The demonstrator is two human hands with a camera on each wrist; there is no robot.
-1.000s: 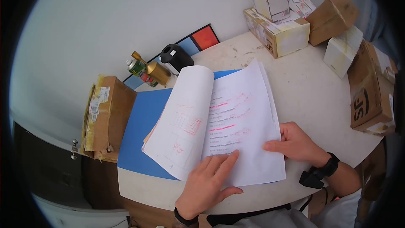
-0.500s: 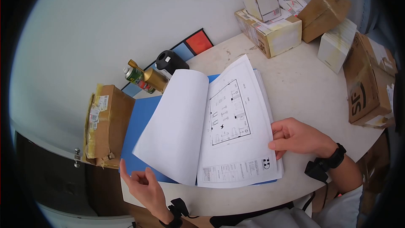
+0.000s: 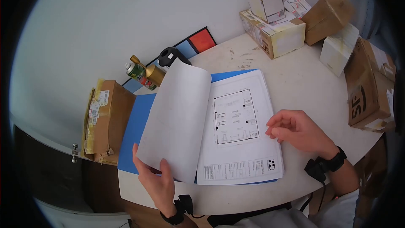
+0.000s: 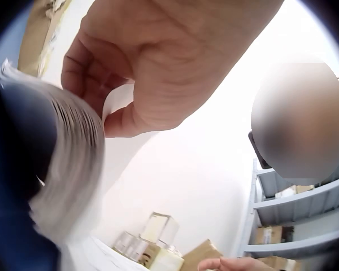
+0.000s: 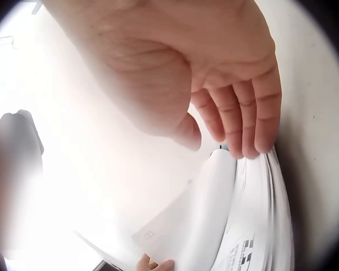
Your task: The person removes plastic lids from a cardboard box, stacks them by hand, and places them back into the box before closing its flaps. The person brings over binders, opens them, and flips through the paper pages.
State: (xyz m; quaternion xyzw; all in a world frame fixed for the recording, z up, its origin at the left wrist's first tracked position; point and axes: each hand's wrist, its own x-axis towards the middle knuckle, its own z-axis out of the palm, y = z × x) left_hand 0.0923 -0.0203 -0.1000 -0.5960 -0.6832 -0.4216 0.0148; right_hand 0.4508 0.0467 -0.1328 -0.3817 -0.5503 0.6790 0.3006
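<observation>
A thick stack of white sheets lies spread on a blue folder on the table. The right-hand page carries a printed floor plan with a title block below it. On the left, the turned pages curve upward, blank side showing. My left hand pinches their lower left corner between thumb and fingers; the left wrist view shows the bent stack right at the thumb. My right hand hovers at the right edge of the floor plan page, fingers loosely bent and holding nothing; its fingertips hang close over the page edges.
A worn cardboard box stands left of the folder. Behind it are a spray can, a gold container and a black holder. Several parcels, including a white-sided box and an SF carton, sit at the right.
The red-marked text page has been turned over to the left, showing the floor plan. My left hand moved left and took the turned pages' corner; my right hand let go of the page edge.
</observation>
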